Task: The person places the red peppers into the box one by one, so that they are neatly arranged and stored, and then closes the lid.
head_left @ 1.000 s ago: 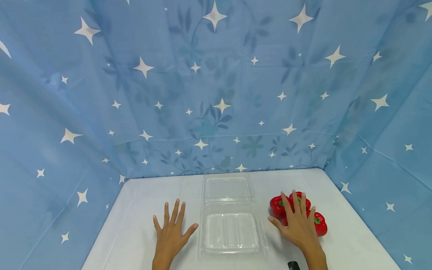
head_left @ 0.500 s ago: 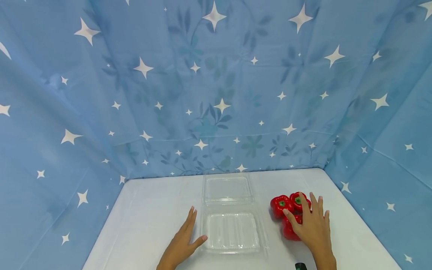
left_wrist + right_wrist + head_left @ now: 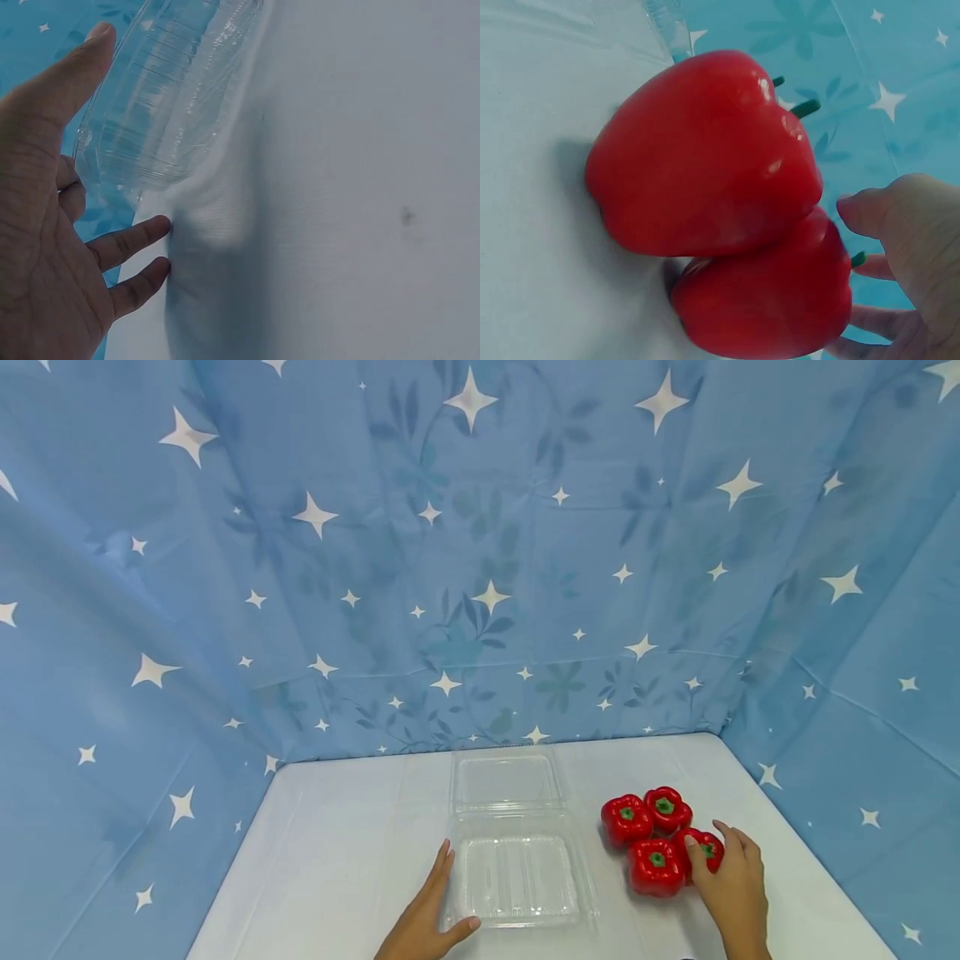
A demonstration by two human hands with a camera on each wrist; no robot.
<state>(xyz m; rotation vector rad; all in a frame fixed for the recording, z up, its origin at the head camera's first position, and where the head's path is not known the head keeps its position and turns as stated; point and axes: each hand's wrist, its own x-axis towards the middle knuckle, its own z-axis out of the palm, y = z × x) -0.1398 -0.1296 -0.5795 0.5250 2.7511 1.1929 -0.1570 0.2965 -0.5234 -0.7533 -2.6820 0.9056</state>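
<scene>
Several red bell peppers (image 3: 657, 878) with green stems stand grouped on the right part of the table. My right hand (image 3: 733, 881) is over the rightmost bell pepper (image 3: 712, 853), its thumb and fingers spread to either side of the top. In the right wrist view, the thumb is a little off that pepper (image 3: 769, 300) and the fingers reach behind its stem. A clear plastic clamshell container (image 3: 517, 877) lies unfolded in the middle, lid at the back. Beside its left edge rests my left hand (image 3: 423, 910), fingers extended and thumb out toward the near left corner.
A white cloth covers the table (image 3: 337, 827). Blue curtains (image 3: 480, 635) with white stars stand along the back and both sides, right at the table's edges. Between the container and the peppers is a strip of bare cloth.
My right hand has moved right and nearer, from above the group to the rightmost pepper, uncovering the others. My left hand has turned and moved right, up to the container's left edge.
</scene>
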